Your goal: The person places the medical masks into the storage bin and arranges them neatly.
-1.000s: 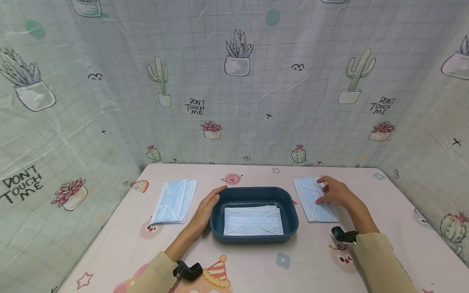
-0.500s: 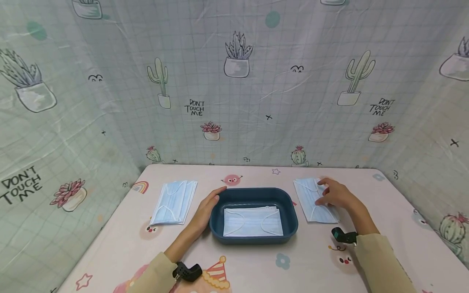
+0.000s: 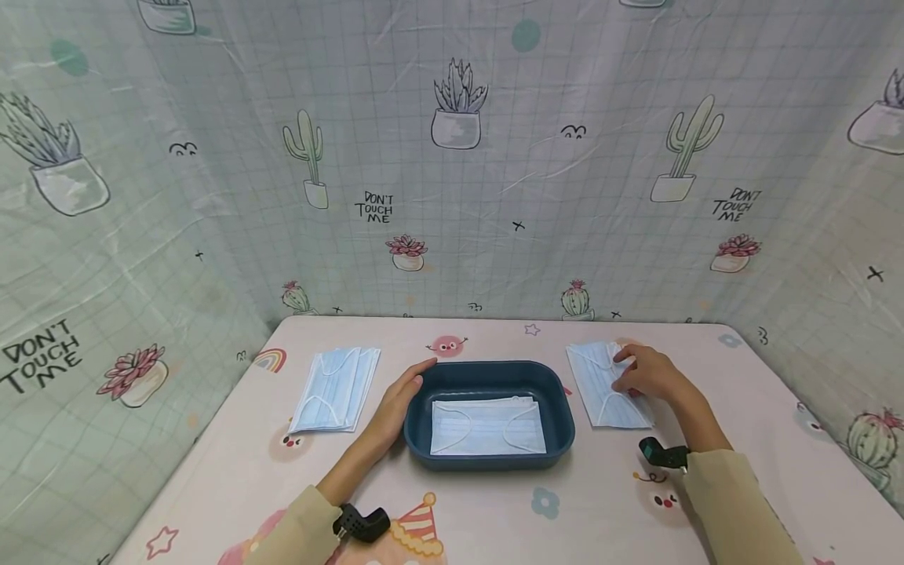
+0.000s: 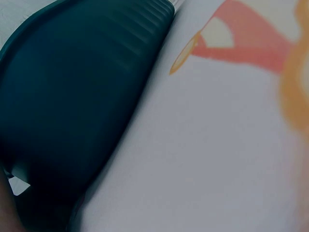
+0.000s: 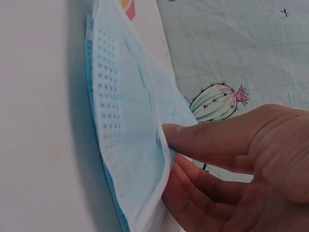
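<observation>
At the right of the table my right hand [image 3: 651,372] pinches the near edge of a light blue face mask [image 5: 130,116] between thumb and fingers. In the head view that face mask [image 3: 592,384] lies on top of a small pile, and the right wrist view shows its edge lifting off another beneath. My left hand [image 3: 391,408] rests with fairly straight fingers along the left side of a dark blue plastic bin [image 3: 490,463]. Inside the bin a face mask [image 3: 487,428] lies flat, ear loops upward. The left wrist view is mostly filled by the bin's outer wall [image 4: 82,87].
Left of the bin, a second pile of face masks [image 3: 337,390] lies on the patterned table [image 3: 494,518]. A printed curtain [image 3: 452,188] hangs behind the table and at both sides. Each wrist carries a small black camera [image 3: 362,523].
My right thumb has drawn slightly to the right across the mask, toward the fingers. The left hand, the bin and the other masks stay as they were.
</observation>
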Available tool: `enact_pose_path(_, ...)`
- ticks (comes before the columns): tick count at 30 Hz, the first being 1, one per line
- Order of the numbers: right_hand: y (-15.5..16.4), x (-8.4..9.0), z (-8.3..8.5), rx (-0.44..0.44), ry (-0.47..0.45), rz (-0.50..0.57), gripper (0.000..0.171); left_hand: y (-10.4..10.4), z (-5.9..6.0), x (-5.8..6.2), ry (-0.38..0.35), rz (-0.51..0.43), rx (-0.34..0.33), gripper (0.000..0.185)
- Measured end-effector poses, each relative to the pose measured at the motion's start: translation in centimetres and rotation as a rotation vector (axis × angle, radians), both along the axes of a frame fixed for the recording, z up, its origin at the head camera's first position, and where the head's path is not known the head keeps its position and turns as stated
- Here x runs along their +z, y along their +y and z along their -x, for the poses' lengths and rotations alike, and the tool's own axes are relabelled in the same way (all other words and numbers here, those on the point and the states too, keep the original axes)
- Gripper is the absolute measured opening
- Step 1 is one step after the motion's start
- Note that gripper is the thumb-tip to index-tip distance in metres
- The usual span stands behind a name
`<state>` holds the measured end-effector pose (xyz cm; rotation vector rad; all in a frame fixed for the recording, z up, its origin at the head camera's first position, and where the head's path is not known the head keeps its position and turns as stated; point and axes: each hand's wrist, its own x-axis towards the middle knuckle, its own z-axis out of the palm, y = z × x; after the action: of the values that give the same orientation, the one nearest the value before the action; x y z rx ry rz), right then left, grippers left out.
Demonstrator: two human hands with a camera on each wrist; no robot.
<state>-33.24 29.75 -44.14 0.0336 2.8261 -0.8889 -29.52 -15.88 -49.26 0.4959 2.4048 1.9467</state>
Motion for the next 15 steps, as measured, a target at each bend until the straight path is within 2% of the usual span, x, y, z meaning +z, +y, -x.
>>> enact_pose_path(8,0.18,-0.06,0.14,-0.02,0.0,0.034,0.037,-0.02,0.04,-0.04,0.0,0.005,-0.002,0.044)
enact_pose_path(15,0.48,0.1,-0.02,-0.012,0.018,0.062,0.039,-0.01,0.05,-0.07,0.001,0.005,-0.001,0.044)
